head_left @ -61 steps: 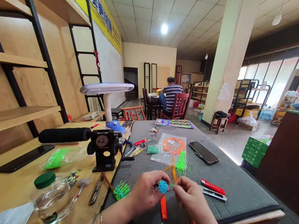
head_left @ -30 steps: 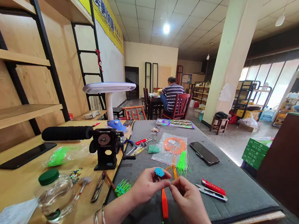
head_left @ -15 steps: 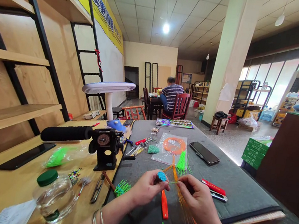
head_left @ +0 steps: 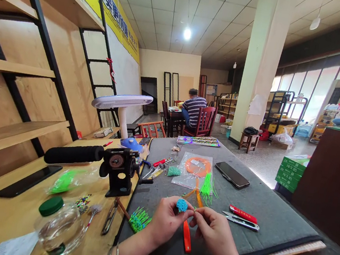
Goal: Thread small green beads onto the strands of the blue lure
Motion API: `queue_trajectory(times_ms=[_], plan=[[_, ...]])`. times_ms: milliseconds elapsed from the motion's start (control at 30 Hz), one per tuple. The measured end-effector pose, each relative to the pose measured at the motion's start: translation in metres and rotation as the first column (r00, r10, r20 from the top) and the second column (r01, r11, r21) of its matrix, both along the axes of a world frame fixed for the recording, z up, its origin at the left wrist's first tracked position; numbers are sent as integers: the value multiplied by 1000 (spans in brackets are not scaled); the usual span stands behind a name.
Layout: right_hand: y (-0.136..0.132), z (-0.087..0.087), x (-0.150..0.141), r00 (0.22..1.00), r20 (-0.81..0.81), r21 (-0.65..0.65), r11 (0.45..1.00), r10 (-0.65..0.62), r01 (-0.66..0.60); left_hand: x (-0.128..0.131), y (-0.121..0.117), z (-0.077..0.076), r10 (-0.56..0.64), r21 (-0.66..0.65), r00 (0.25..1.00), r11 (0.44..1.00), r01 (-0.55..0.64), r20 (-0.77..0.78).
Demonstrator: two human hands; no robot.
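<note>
The blue bristle ball [head_left: 181, 205] sits in the left hand's [head_left: 167, 221] narrow fingertip grip. The right hand [head_left: 213, 232] pinches beside it, its hold too fine to make out. A hard tug could pull bristles loose. An orange strip [head_left: 187, 236] lies below; snips [head_left: 240, 221] lie just right.

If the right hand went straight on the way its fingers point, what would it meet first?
The right hand would probably meet the blue bristled ball held in the left hand; depth is hard to judge.
</note>
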State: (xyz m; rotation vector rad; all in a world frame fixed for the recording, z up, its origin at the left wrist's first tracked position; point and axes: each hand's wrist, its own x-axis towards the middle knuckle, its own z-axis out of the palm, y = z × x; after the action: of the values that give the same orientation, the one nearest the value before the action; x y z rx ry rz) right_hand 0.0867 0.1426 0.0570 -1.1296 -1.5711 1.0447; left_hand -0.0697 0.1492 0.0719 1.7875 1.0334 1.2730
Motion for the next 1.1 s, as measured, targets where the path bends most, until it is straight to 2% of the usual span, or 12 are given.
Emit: queue_trajectory(times_ms=[133, 333, 433, 533, 633, 700, 767, 867, 933, 1000, 1100], plan=[[2, 3, -1, 992, -114, -155, 986, 44, -62, -4, -1, 1, -1, 173, 991, 985, 24, -133], [3, 10, 1, 981, -179, -230, 967, 73, -114, -9, -3, 1, 62, 405, 927, 909, 100, -369], [2, 15, 1, 962, -264, -264, 954, 69, -141, -9, -4, 4, 101, 461, 878, 876, 145, -468], [2, 18, 0, 929, -368, -311, 935, 47, -170, -8, -5, 7, 110, 456, 862, 877, 149, -494], [1, 18, 1, 914, -401, -339, 916, 64, -213, -7, -1, 6, 84, 353, 923, 934, 60, -376], [1, 16, 3, 926, -369, -336, 917, 82, -216, -6, 3, 5, 37, 186, 976, 983, 3, -214], [2, 13, 4, 953, -296, -294, 944, 61, -152, -4, 7, 5, -15, -19, 999, 1000, 15, -33], [3, 8, 3, 982, -189, -150, 989, -20, -9, -1, 7, 8, -63, -239, 982, 965, 105, 178], [4, 5, 1, 988, -153, -66, 998, -11, 0, 1, 5, 11, -73, -317, 962, 935, 158, 263], [5, 2, -1, 990, -137, -19, 999, 26, -29, 2, 4, 12, -88, -351, 949, 915, 198, 304], [6, 0, -3, 991, -129, 22, 1000, 23, -20, 3, 3, 9, -122, -341, 950, 914, 221, 289]])
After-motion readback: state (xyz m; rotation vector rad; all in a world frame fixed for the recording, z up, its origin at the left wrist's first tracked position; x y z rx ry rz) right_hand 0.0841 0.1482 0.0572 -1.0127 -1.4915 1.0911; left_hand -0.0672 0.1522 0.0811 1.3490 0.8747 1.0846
